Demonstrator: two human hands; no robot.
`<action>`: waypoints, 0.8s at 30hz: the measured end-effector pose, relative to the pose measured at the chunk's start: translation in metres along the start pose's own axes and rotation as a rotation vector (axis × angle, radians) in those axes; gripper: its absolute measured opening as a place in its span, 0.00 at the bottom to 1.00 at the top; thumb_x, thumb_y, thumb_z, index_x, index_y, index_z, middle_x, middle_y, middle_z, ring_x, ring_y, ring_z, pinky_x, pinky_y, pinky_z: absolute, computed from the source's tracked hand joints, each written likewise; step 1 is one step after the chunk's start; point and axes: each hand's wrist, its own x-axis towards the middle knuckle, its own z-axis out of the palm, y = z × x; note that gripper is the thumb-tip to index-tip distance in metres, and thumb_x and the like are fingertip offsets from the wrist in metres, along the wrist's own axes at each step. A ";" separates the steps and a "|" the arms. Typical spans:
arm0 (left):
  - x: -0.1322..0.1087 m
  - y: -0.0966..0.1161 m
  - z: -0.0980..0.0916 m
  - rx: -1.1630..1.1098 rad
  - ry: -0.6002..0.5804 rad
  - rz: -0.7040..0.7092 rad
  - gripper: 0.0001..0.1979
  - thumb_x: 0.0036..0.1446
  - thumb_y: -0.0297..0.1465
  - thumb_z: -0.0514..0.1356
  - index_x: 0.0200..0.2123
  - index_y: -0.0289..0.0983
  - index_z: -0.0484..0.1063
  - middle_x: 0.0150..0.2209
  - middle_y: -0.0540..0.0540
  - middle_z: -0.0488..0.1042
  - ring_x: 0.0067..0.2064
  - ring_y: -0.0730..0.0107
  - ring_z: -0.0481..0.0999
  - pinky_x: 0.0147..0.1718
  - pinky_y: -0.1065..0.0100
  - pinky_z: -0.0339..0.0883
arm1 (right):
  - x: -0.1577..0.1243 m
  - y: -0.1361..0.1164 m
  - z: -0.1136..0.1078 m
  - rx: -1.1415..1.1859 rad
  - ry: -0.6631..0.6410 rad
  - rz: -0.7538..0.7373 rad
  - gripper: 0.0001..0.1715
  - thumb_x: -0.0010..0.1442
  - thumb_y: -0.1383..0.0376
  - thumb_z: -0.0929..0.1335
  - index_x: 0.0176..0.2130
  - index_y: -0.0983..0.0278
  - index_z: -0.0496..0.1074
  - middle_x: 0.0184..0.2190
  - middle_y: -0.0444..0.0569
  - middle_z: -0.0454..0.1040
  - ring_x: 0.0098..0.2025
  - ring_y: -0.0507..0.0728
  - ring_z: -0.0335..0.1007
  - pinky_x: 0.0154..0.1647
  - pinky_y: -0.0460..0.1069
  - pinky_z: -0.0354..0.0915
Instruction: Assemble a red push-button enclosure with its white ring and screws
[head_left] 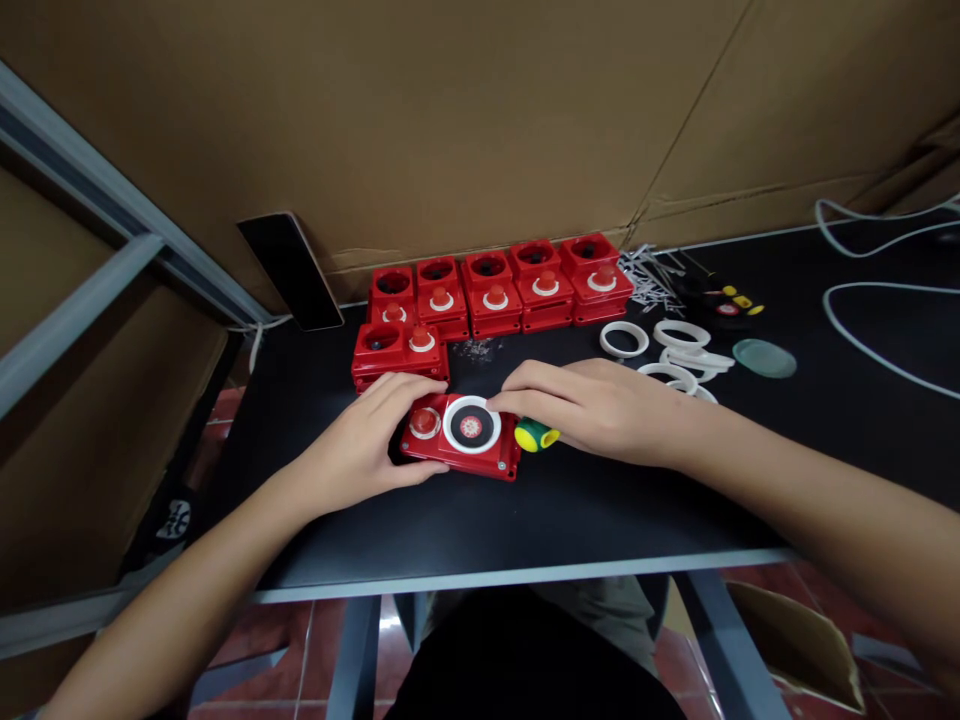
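A red plastic box [491, 466] with a red knob [425, 422] lies on the table before me. A white ring [451, 432] sits around its round black disc [471, 426], which bears a red and white mark. My left hand [382, 430] grips the box's left end, thumb at the near edge and fingers at the far edge. My right hand [592, 405] presses fingertips on the ring's right side. Tucked in that same hand is a screwdriver [535, 435], only its green and yellow handle end showing.
Several similar red boxes [495, 312] stand along the cardboard wall [450, 120]. Loose white rings [624, 340], a round clear disc [765, 358], a pile of screws [649, 280] and other tools [739, 300] lie right. A phone [291, 270] leans at back left; a white cable [870, 290] curls far right.
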 end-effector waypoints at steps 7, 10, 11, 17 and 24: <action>0.000 0.001 -0.001 0.006 0.002 0.008 0.34 0.72 0.44 0.74 0.72 0.41 0.66 0.67 0.34 0.78 0.67 0.45 0.81 0.69 0.45 0.77 | -0.002 0.003 -0.005 0.129 0.011 0.050 0.22 0.79 0.77 0.59 0.63 0.68 0.72 0.53 0.57 0.84 0.46 0.58 0.86 0.36 0.50 0.77; 0.000 0.001 -0.001 -0.001 -0.004 0.003 0.34 0.72 0.44 0.74 0.72 0.41 0.66 0.67 0.34 0.78 0.67 0.44 0.81 0.69 0.44 0.78 | -0.002 0.007 -0.009 0.155 0.093 0.100 0.20 0.78 0.75 0.65 0.64 0.64 0.72 0.55 0.56 0.82 0.48 0.58 0.84 0.39 0.50 0.78; 0.000 0.001 -0.001 -0.003 -0.007 0.001 0.34 0.72 0.44 0.74 0.72 0.41 0.66 0.67 0.35 0.78 0.67 0.44 0.81 0.69 0.44 0.77 | -0.002 0.009 -0.010 0.150 0.160 0.119 0.19 0.77 0.74 0.67 0.63 0.63 0.73 0.54 0.56 0.81 0.49 0.58 0.83 0.42 0.50 0.79; -0.001 0.001 -0.002 -0.016 -0.019 -0.002 0.36 0.72 0.47 0.73 0.73 0.42 0.65 0.68 0.35 0.77 0.67 0.44 0.80 0.70 0.45 0.77 | 0.001 0.010 -0.020 0.040 0.470 0.312 0.11 0.74 0.61 0.74 0.55 0.58 0.78 0.50 0.56 0.76 0.51 0.65 0.79 0.50 0.61 0.79; 0.000 0.000 -0.003 -0.073 -0.019 -0.036 0.34 0.74 0.53 0.70 0.72 0.42 0.68 0.67 0.35 0.78 0.67 0.45 0.82 0.69 0.46 0.77 | 0.003 0.007 -0.021 0.430 0.643 0.577 0.24 0.78 0.42 0.71 0.42 0.57 0.75 0.34 0.46 0.76 0.29 0.55 0.71 0.30 0.55 0.68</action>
